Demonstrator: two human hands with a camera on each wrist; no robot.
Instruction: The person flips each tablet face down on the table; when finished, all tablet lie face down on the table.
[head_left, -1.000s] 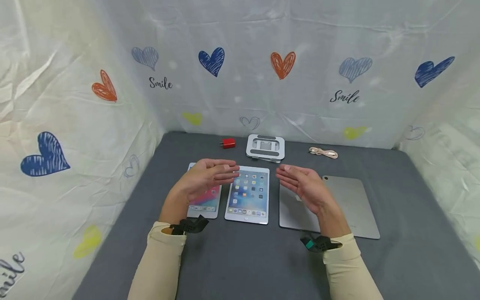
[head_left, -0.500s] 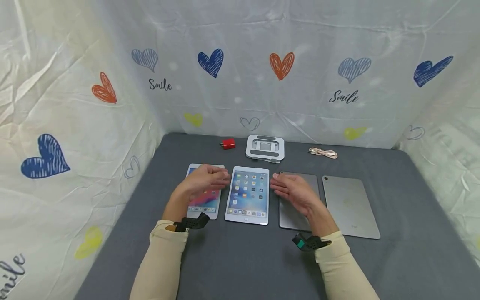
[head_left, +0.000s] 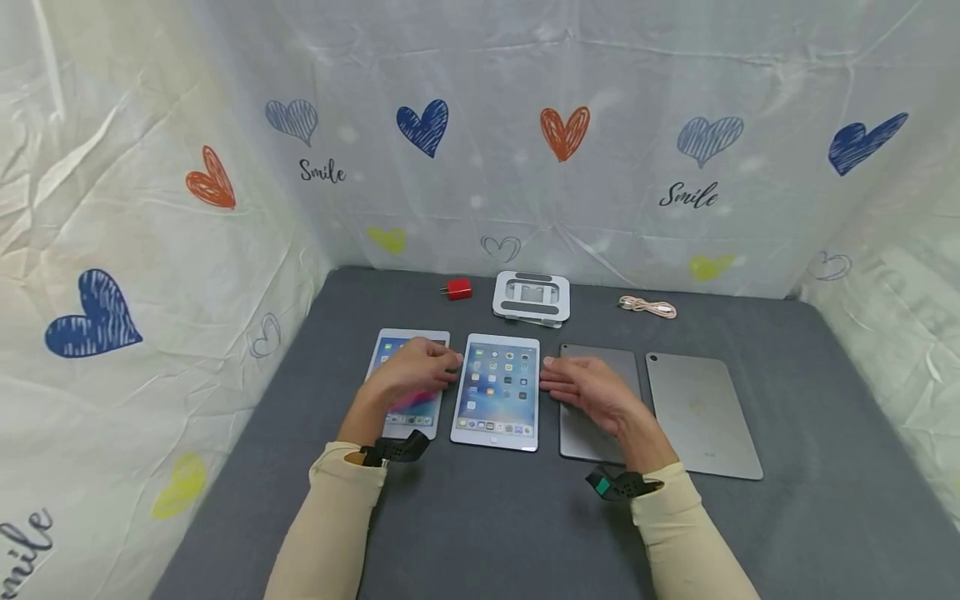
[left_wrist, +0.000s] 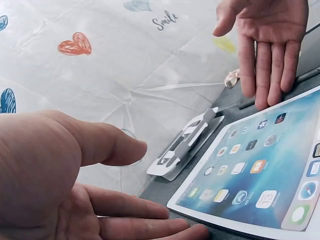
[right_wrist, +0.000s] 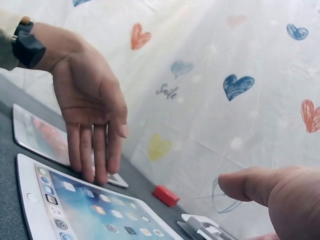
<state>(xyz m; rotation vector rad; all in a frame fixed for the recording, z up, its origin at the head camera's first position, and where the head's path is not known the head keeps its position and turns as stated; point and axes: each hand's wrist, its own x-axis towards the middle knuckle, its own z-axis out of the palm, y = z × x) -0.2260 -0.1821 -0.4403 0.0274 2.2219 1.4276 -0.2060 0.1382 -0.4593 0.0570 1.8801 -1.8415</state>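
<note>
A white tablet (head_left: 496,392) with a lit screen of app icons lies face up between the two hands. My left hand (head_left: 417,367) has its straight fingertips right at the tablet's left edge, thumb raised apart, as the left wrist view shows. On the other side my right hand (head_left: 592,387) holds its fingers straight near the right edge. Beneath the left hand lies another white tablet (head_left: 422,421) with a pink and blue screen, partly covered. A dark grey tablet (head_left: 588,435), back up, sits under the right hand.
Farther right is a silver tablet (head_left: 703,417), back up. Along the rear of the grey table (head_left: 480,525) are a red charger plug (head_left: 458,289), a folded white stand (head_left: 532,297) and a coiled pale cable (head_left: 648,307). A white curtain (head_left: 480,192) with printed hearts hangs behind.
Both hands have come down toward the middle tablet's side edges. The right hand has moved left, uncovering the silver tablet. The left fingertips no longer overlap the middle tablet's screen. The tablets stay put.
</note>
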